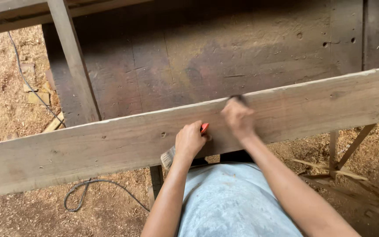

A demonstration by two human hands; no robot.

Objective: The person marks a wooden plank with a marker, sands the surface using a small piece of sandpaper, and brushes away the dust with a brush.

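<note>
Gripping brush (172, 154), bristles half-hidden: left hand (190, 140); right hand (238, 117) blurred on plank (88, 145), grip unclear

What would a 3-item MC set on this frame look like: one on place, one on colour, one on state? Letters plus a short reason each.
1. Where does the long plank lie?
A. flat on the ground
B. across the dark workbench, slanting through the frame
C. upright against a wall

2. What colour is the handle of the brush in the left hand?
A. orange-red
B. blue
C. green

3. What is the state of the right hand?
A. hanging clear of the wood
B. blurred, pressed on the plank
C. holding the cable

Key: 1 B, the plank spans the bench edge; 2 A, an orange-red tip shows by the thumb; 3 B, the hand is smeared against the board.
</note>
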